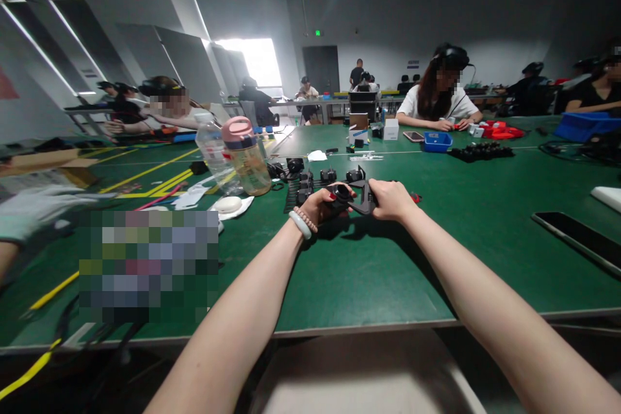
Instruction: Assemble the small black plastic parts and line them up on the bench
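Observation:
My left hand (317,207), with a bead bracelet and a pale bangle at its wrist, is closed round a small black part with a round opening (341,193). Close on its right, my right hand (392,199) is closed on a black angular bracket-like piece (363,199). The two pieces are side by side; whether they touch I cannot tell. Just beyond my hands are several small black parts (328,174) and a dark ribbed strip (292,195). A small red-handled item (416,198) lies partly hidden behind my right hand.
A pink-lidded bottle (247,162) and a clear plastic bottle (213,149) stand to the left on the green table (485,226). A phone (579,239) lies at right. Across the table, a person (439,94) works near a blue tray (437,141). A co-worker's gloved hand (53,210) is at far left.

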A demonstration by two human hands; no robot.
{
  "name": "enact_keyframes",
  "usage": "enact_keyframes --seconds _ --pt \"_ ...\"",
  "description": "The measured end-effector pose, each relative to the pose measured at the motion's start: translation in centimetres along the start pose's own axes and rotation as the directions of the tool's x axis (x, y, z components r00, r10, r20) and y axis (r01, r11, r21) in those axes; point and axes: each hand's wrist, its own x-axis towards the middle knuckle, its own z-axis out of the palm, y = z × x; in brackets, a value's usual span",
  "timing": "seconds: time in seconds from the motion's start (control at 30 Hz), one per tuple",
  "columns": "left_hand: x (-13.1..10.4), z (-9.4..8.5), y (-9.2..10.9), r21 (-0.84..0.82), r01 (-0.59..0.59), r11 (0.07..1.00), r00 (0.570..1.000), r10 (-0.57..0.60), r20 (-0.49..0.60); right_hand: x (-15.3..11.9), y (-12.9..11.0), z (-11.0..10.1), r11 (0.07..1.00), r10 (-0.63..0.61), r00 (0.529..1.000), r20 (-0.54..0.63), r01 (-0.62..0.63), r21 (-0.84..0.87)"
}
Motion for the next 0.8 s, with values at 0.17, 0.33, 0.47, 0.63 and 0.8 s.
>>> enact_keyframes --seconds 0.17,0.33,0.47,0.63,0.8 --pt "-0.1 -0.3 0.3 -0.22 0.062 0.974 0.997 -0.05 0.059 -0.1 -0.1 -0.2 1.0 0.001 1.0 -0.007 -0.001 -0.012" --pt "-0.1 0.1 -0.1 -0.287 0.101 0.953 0.993 -0.08 0.082 -0.2 -0.3 -0.4 1.0 -0.017 1.0 -0.013 0.017 -0.006" --pt "-0.2 0.5 -0.3 -0.309 0.09 0.947 0.995 -0.072 0.069 -0.2 -0.3 -0.4 1.0 -0.009 1.0 -0.011 0.009 0.002" --pt "-0.3 1.0 -0.1 -0.284 0.034 0.958 0.999 -0.029 0.021 -0.1 -0.3 -0.4 1.0 -0.015 1.0 0.004 0.015 0.004" --pt "-0.1 1.5 0.2 -0.177 0.033 0.984 0.996 -0.048 -0.08 -0.1 -0.5 -0.3 1.0 -0.012 0.999 0.035 0.012 0.0"
